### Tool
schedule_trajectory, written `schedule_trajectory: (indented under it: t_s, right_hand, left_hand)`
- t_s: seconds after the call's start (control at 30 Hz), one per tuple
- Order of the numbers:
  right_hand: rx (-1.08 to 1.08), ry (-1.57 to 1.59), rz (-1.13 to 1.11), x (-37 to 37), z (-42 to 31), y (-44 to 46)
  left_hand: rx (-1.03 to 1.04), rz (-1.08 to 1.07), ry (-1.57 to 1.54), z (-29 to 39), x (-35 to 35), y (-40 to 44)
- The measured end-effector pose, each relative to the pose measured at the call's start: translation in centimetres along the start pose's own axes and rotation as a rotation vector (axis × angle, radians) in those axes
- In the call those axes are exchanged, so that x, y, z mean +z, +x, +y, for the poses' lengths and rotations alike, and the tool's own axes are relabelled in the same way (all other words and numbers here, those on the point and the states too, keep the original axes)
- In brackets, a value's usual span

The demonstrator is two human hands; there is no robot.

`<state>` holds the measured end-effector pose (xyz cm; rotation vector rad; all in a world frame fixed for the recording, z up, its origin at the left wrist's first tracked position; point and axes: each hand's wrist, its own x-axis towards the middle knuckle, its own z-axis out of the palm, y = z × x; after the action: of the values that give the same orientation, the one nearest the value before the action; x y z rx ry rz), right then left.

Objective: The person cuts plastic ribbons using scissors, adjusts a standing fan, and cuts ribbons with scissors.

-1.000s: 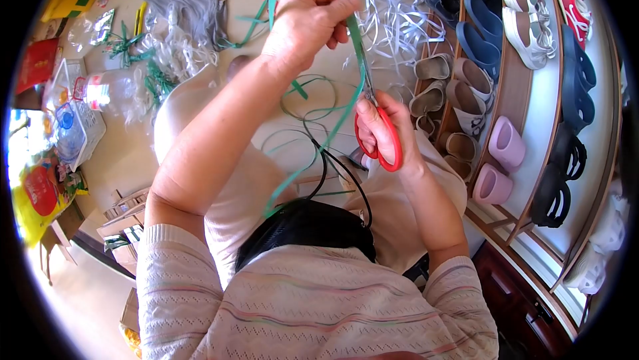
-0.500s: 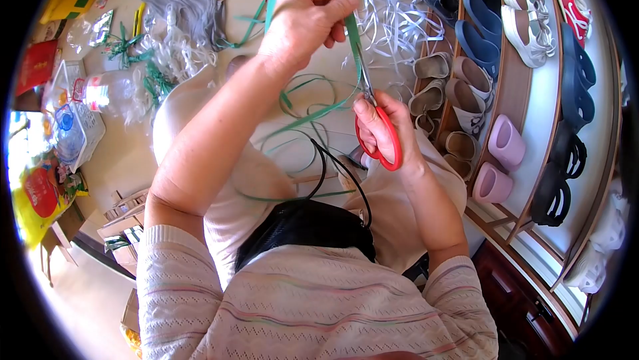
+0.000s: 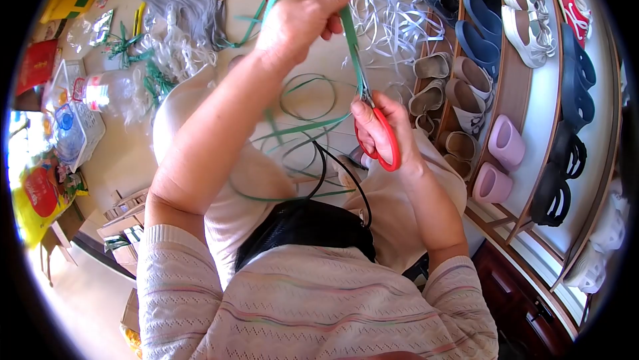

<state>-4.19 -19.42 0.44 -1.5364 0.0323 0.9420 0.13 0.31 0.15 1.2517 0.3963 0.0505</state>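
My left hand point(image 3: 303, 17) pinches a green plastic strip point(image 3: 351, 33), which loops up over the knuckles and runs down toward the scissors. In my right hand point(image 3: 383, 123) are red-handled scissors point(image 3: 393, 147), their blades pointing up along the strip; whether the blades are fully closed is hard to tell. Thin green strands point(image 3: 319, 122) trail from near the blades across to the left, partly blurred. Below, a black bag point(image 3: 303, 230) with a black cord lies on my lap.
White strips point(image 3: 393, 13) lie heaped on the floor ahead. A shoe rack point(image 3: 516, 93) with many shoes stands at the right. On the left are a grey cloth point(image 3: 186, 0), clear plastic strips point(image 3: 176, 47), a plastic bottle point(image 3: 106, 92) and a white basket point(image 3: 90, 130).
My left hand has shifted slightly left and down with the strip. The scissors have moved a little down along it. The loose green strands below have swung and spread leftward.
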Motion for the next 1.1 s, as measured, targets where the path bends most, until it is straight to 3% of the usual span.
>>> schedule_trajectory:
  t_s: [0.77,1.1]
  right_hand:
    - [-0.065,-0.122,-0.012,-0.8,0.6,0.7]
    - [-0.037,-0.054,0.003,-0.5,0.2,0.3]
  left_hand:
    - [-0.100,-0.096,0.035,-1.5,0.6,-0.5]
    - [0.024,0.012,0.051,-0.4,0.0,-0.2]
